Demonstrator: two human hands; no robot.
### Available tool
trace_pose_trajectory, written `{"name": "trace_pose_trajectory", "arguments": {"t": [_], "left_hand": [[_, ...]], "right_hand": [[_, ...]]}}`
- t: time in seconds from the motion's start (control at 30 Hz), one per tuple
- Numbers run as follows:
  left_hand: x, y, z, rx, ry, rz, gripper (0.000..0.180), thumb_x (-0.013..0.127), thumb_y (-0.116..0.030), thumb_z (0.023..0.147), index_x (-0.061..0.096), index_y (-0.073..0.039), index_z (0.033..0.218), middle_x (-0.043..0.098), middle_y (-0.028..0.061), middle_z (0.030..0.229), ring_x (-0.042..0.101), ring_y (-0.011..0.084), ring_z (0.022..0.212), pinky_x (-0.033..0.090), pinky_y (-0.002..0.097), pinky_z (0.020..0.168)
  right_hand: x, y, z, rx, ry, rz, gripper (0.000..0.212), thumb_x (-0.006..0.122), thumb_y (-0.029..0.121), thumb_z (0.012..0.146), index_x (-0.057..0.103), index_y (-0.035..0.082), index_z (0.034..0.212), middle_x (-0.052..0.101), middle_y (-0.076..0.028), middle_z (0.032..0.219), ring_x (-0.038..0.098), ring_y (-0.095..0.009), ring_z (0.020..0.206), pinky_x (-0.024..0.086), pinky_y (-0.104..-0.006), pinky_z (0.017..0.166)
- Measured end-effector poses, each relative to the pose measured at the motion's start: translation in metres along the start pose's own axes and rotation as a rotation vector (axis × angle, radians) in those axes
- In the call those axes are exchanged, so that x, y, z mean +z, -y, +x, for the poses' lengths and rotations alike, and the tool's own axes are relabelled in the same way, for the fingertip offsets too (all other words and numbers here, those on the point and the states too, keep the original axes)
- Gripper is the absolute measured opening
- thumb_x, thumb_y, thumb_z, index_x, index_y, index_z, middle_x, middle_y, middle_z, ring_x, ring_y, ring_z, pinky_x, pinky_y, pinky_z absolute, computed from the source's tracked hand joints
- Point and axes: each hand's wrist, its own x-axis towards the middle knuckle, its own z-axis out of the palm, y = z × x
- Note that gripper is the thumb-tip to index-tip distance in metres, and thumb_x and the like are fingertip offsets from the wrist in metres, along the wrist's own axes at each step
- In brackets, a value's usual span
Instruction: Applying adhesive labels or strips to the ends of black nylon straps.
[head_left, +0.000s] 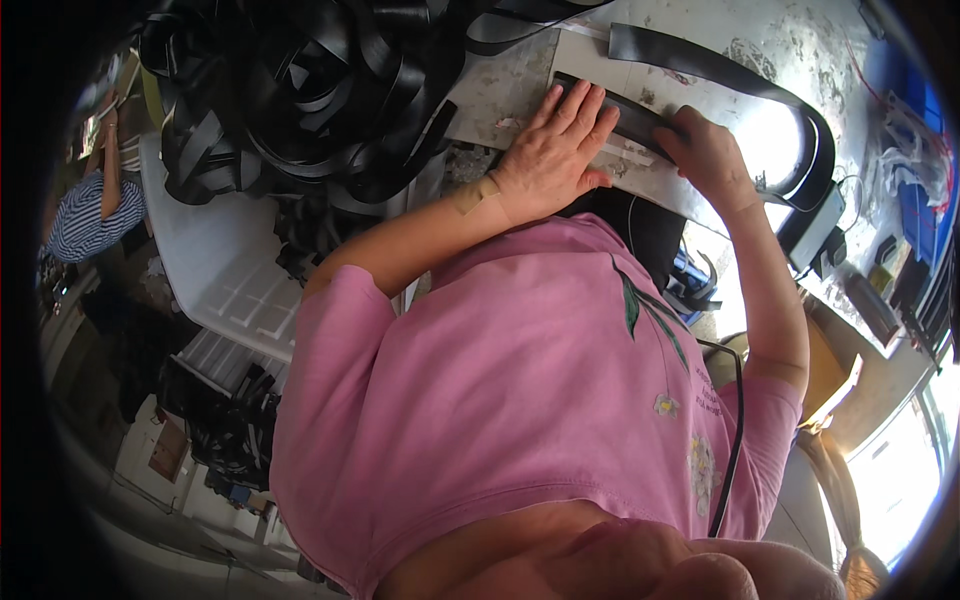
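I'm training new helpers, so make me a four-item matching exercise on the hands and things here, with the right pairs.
1. left hand
2. right hand
3. heap of black bands
4. crate

a. whitish, at the person's left
b. fingers curled, at the strap
c. tangled, at the picture's upper left
d. laid flat, fingers stretched out, on the strap

Pairs: 1-d, 2-b, 3-c, 4-a

From right hand [708, 155]: 2 o'clock, open tabletop [760, 125] | 11 through 3, curved black strap [715, 67] bounds it | 9, left hand [562, 150], then tangled strap heap [310, 90] blocking
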Motion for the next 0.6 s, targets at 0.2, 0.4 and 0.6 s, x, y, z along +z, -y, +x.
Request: {"name": "trace_pose_trajectory", "arguments": {"t": [0.2,0.4,0.6], "left_hand": [[-0.0015,0.0054,-0.0001,-0.004,0.002,0.015,0.069,0.053,-0.048,0.083,0.040,-0.002,0.132,0.032,0.0217,0.139,0.026,0.0351,0.133,0.022,0.0471,0.109],[-0.0003,0.0049,-0.0006,-0.024,0.004,0.043,0.070,0.051,-0.050,0.083,0.040,-0.003,0.133,0.032,0.0213,0.140,0.026,0.0346,0.133,0.022,0.0463,0.109],[0.0003,0.0065,-0.0001,-0.011,0.009,0.077,0.070,0.051,-0.052,0.083,0.041,-0.004,0.133,0.033,0.0208,0.139,0.026,0.0344,0.133,0.022,0.0465,0.109]], "right_hand": [[-0.0027,0.0041,0.0051,0.020,-0.008,-0.021,0.029,0.059,0.031,0.082,0.062,0.004,0.091,0.064,-0.019,0.078,0.063,-0.036,0.077,0.049,-0.0422,0.071],[-0.0047,0.0089,0.0056,0.011,-0.028,-0.066,0.029,0.059,0.032,0.082,0.062,0.004,0.092,0.064,-0.019,0.078,0.063,-0.036,0.077,0.049,-0.0428,0.071],[0.0001,0.0101,0.0057,-0.061,-0.092,-0.230,0.031,0.058,0.033,0.082,0.061,0.004,0.091,0.065,-0.019,0.076,0.064,-0.035,0.074,0.050,-0.0429,0.069]]}}
